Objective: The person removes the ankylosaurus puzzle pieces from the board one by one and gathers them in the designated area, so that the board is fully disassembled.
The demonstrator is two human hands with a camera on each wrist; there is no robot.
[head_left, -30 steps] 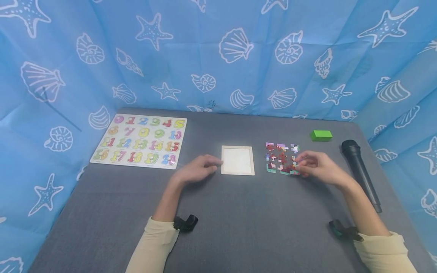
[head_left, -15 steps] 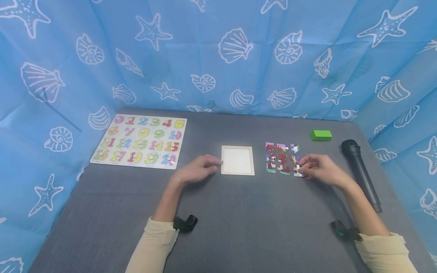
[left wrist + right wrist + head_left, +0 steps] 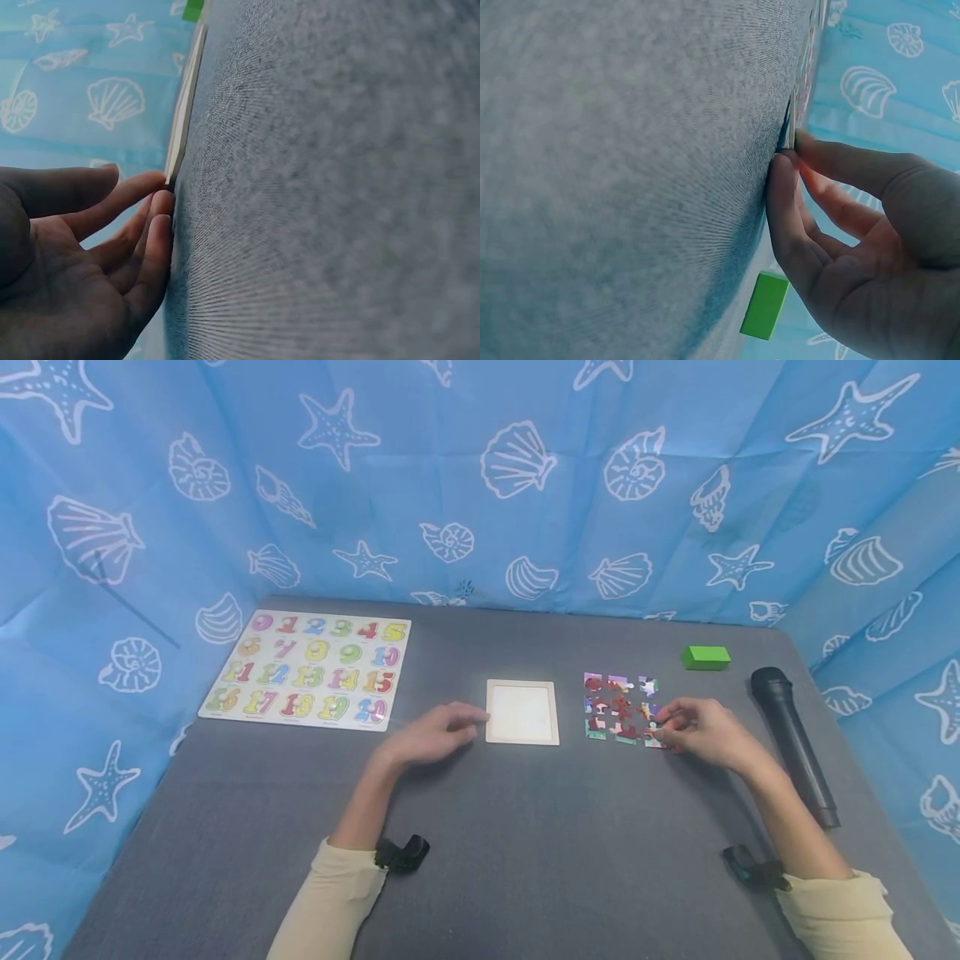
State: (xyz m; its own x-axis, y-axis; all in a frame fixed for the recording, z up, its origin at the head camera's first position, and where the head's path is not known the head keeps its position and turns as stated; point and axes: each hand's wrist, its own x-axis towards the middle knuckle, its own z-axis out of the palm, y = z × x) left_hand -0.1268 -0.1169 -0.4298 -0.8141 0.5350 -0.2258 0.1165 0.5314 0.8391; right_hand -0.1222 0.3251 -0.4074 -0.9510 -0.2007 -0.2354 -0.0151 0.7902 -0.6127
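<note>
A small square wooden tray (image 3: pixel 522 716) with a pale raised rim lies in the middle of the table. My left hand (image 3: pixel 438 732) rests beside it, its fingertips touching the left edge; in the left wrist view the hand (image 3: pixel 97 247) has loosely bent fingers and the thumb apart. To the right of the tray lie several colourful jigsaw pieces (image 3: pixel 619 706), set out in rows with gaps between them. My right hand (image 3: pixel 708 732) pinches the lower right jigsaw piece (image 3: pixel 653 737). Seen from the right wrist, that thin piece stands edge-on between thumb and finger.
A number puzzle board (image 3: pixel 306 670) lies at the back left. Behind the jigsaw pieces sits a green block (image 3: pixel 706 658), and a black microphone (image 3: pixel 793 745) lies along the right side. A blue shell-patterned curtain (image 3: pixel 480 485) hangs around the grey table (image 3: pixel 540 843).
My right hand has shifted slightly right with the lower right piece, which now sits a little apart from its neighbours. The left hand stays at the tray's edge.
</note>
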